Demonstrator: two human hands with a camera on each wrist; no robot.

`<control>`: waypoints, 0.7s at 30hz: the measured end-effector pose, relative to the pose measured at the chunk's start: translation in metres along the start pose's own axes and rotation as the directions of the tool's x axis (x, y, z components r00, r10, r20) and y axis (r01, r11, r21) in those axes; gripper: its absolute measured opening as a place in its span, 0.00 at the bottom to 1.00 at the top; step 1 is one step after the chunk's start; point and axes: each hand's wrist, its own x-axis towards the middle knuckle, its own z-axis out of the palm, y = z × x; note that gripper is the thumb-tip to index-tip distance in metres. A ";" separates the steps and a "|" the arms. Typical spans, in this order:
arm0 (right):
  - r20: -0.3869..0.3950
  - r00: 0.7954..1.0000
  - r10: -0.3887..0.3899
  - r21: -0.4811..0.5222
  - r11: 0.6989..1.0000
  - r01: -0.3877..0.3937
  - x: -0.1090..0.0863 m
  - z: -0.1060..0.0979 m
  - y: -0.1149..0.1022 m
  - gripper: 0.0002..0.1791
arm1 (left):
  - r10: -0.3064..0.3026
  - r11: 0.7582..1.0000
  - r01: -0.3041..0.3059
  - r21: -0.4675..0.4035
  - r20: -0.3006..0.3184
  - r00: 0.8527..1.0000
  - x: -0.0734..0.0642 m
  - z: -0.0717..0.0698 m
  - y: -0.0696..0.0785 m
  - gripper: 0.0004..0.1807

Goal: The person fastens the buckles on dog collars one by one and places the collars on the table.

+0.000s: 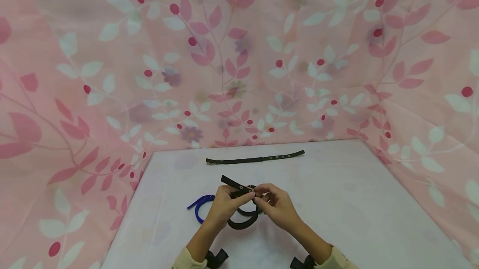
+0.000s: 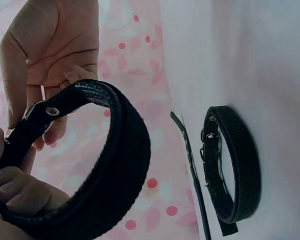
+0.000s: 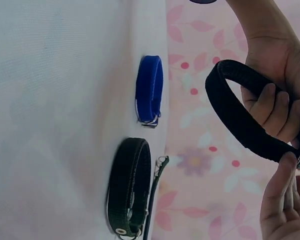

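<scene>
Both hands hold a black buckled collar [image 2: 125,165], bent into a loop, above the table. The left hand [image 1: 222,206] grips its strap near the metal eyelets, and the strap's free end sticks out up and left past the fingers. On the other side, the right hand [image 1: 280,207] pinches the collar near its metal buckle, fingertips close to the left thumb. Fingers partly hide the buckle. Below the hands, a dark green collar [image 3: 121,185] stands looped on the table. A fastened blue collar [image 3: 149,85] lies beside it, to the left in the head view.
A dark strap with eyelets [image 1: 239,161] is stretched out flat near the back of the white-covered table [image 1: 337,190]. Pink leaf-patterned cloth [image 1: 239,61] encloses the back and sides. Black devices [image 1: 218,258] sit at both wrists.
</scene>
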 end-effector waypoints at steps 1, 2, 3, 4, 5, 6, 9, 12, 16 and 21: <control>0.010 1.000 0.023 0.035 0.999 -0.023 0.000 -0.001 0.000 0.14 | -0.010 1.000 0.010 0.005 -0.006 1.000 0.000 0.000 0.000 0.15; 0.019 0.999 0.050 0.066 0.996 -0.051 0.000 -0.001 0.000 0.15 | -0.020 1.000 0.020 0.006 -0.012 1.000 0.000 0.001 0.001 0.16; 0.029 0.997 0.077 0.089 0.993 -0.080 0.000 -0.002 0.000 0.15 | -0.033 0.999 0.033 0.005 -0.020 0.999 0.000 0.001 0.002 0.17; 0.037 0.994 0.098 0.104 0.989 -0.102 0.000 -0.002 0.000 0.16 | -0.048 0.999 0.048 0.001 -0.030 0.998 0.000 0.001 0.002 0.18; 0.043 0.993 0.114 0.108 0.987 -0.118 0.000 -0.002 0.000 0.15 | -0.062 0.998 0.061 -0.005 -0.040 0.997 -0.001 0.001 0.003 0.19; 0.046 0.992 0.117 0.102 0.987 -0.121 -0.001 -0.003 0.000 0.15 | -0.069 0.998 0.068 -0.018 -0.047 0.997 -0.001 0.001 0.003 0.20; 0.018 0.996 0.087 0.079 0.993 -0.088 -0.002 -0.004 0.001 0.12 | -0.090 0.995 0.086 -0.058 -0.055 0.994 -0.002 0.002 0.003 0.21; -0.049 0.998 0.033 0.069 0.997 -0.030 -0.003 -0.005 0.001 0.10 | -0.093 0.993 0.089 -0.078 -0.056 0.994 -0.004 0.002 0.001 0.21; -0.106 0.994 0.030 0.077 0.997 -0.022 -0.003 -0.005 0.000 0.09 | -0.073 0.995 0.070 -0.066 -0.046 0.996 -0.006 0.002 -0.002 0.18; -0.083 0.995 0.058 0.081 0.995 -0.052 -0.003 -0.005 -0.003 0.10 | -0.023 0.998 0.020 -0.057 -0.051 0.998 -0.007 0.002 -0.003 0.16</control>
